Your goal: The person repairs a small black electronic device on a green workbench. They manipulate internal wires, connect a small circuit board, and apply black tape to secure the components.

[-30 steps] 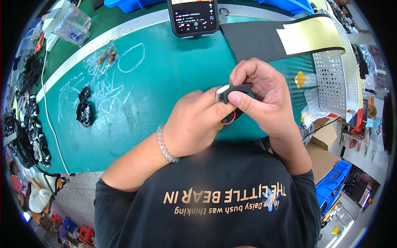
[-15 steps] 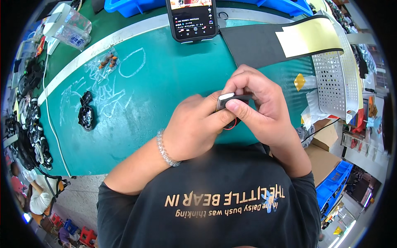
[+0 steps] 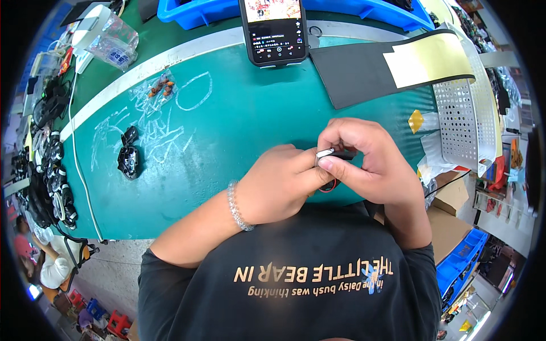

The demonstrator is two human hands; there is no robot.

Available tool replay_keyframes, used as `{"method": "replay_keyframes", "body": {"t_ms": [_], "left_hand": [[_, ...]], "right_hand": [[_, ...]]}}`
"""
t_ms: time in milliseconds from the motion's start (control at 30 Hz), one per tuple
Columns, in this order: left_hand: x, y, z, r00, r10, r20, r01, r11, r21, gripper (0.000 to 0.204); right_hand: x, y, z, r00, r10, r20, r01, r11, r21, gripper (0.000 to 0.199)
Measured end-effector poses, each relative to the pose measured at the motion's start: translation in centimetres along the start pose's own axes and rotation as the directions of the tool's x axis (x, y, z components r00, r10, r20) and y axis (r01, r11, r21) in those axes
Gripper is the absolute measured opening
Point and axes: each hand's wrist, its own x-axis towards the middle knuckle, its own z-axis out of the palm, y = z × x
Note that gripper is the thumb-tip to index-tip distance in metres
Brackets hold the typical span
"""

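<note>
Near the table's front edge, my two hands meet over a small flat silver-white piece [image 3: 324, 153], which looks like a little battery cell. My left hand [image 3: 278, 184], with a clear bead bracelet at its wrist, is closed around the piece from the left. A thin red wire [image 3: 330, 189] loops out below the fingers. My right hand [image 3: 369, 162] pinches at the same spot, thumb against the piece, with a black strip [image 3: 344, 154] between its fingers. The fingers hide most of what is held. Left of them on the green table [image 3: 227, 125] lies a small black housing [image 3: 129, 160].
A phone [image 3: 276, 40] with a lit screen stands at the back. A small bag of orange-brown parts [image 3: 162, 88] lies back left. To the right are a black sheet with yellow paper [image 3: 364, 74] and a perforated white basket [image 3: 458, 122]. A blue bin [image 3: 352, 16] stands behind.
My hands have come slightly nearer my body and to the right, with the small piece still held between them. It now shows more edge-on. The whole view has shifted a little.
</note>
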Motion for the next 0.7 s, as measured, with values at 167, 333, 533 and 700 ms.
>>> {"method": "replay_keyframes", "body": {"t_ms": [167, 333, 533, 700], "left_hand": [[0.0, 0.0, 0.0, 0.999, -0.012, 0.042, 0.014, 0.998, -0.062, 0.024], [-0.4, -0.5, 0.3, 0.999, 0.023, 0.043, -0.02, 0.996, -0.083, 0.028], [0.0, 0.3, -0.3, 0.997, 0.057, -0.057, -0.057, 0.998, 0.009, 0.044], [-0.2, 0.2, -0.3, 0.991, 0.11, -0.077, -0.108, 0.994, 0.027, 0.048]], "right_hand": [[-0.1, 1.0, 0.2, 0.993, -0.116, -0.013, 0.114, 0.985, -0.13, 0.013], [-0.1, 1.0, 0.1, 0.991, -0.132, -0.037, 0.131, 0.991, -0.02, 0.013], [-0.3, 1.8, 0.1, 0.984, -0.118, -0.131, 0.135, 0.982, 0.13, 0.012], [-0.5, 2.0, 0.4, 0.991, -0.079, -0.107, 0.111, 0.93, 0.35, 0.008]]}}
